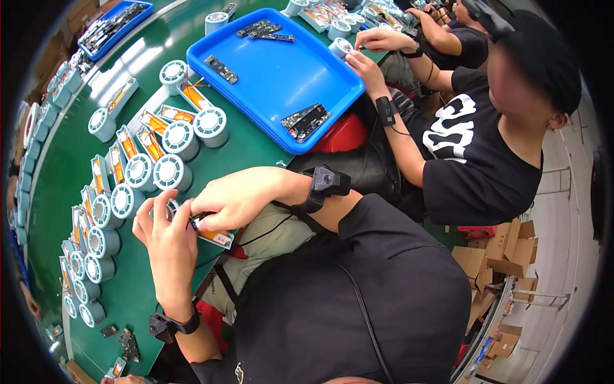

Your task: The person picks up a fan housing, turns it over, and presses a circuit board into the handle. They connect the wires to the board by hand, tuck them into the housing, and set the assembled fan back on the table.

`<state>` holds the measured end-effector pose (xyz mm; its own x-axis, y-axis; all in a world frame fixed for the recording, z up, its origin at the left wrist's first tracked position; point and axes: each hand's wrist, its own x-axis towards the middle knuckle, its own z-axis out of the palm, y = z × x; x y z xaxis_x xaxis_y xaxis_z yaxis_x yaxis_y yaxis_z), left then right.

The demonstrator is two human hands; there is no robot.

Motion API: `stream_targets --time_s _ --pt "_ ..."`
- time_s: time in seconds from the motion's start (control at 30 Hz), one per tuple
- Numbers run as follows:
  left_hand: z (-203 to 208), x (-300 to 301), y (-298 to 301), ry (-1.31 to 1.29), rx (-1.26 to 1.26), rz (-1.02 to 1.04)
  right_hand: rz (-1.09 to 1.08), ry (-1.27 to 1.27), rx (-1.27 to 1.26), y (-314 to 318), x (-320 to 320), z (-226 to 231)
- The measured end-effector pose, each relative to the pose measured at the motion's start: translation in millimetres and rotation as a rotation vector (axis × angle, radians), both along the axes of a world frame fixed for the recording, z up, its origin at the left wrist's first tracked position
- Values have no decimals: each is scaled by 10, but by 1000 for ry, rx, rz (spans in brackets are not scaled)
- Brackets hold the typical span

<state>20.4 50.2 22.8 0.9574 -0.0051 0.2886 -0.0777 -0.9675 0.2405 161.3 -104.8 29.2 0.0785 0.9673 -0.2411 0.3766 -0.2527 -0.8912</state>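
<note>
Over the near edge of the green table, my left hand (165, 240) curls its fingers round a pale blue, open-handled handheld fan (216, 237). Its round head is mostly hidden behind the fingers, and an orange-wrapped battery shows in the handle. My right hand (240, 197) reaches across from the right, fingertips closed at the joint of head and handle. A small dark part (194, 223) shows between the two hands' fingertips; its kind is hard to make out. Just beyond my hands stand several similar fans (173, 171) in rows, orange batteries and wires exposed.
Stacked blue trays (256, 89) hold several dark circuit boards (306, 121). Another blue tray (115, 29) of boards lies far left. Loose dark parts (129, 345) lie near left. At right, a co-worker (473, 134) handles a fan head (341, 48). Cardboard boxes (508, 246) stand behind.
</note>
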Motion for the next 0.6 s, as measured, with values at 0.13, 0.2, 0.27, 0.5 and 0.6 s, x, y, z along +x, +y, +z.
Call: stream_targets --time_s 0.13,0.2,0.27,0.5,0.6 --pt "-48 25 87 54 -50 -107 50 -305 -88 4 9 129" --pt "-89 16 94 44 -73 -111 39 -393 -160 -19 -33 123" --pt "-126 21 109 34 -116 -112 -59 -561 -70 -79 -93 -31" --pt "-172 44 166 51 -249 -84 -360 -528 46 -71 -295 -273" --pt "-159 37 155 40 -248 -85 -456 -370 36 -62 -367 -296"
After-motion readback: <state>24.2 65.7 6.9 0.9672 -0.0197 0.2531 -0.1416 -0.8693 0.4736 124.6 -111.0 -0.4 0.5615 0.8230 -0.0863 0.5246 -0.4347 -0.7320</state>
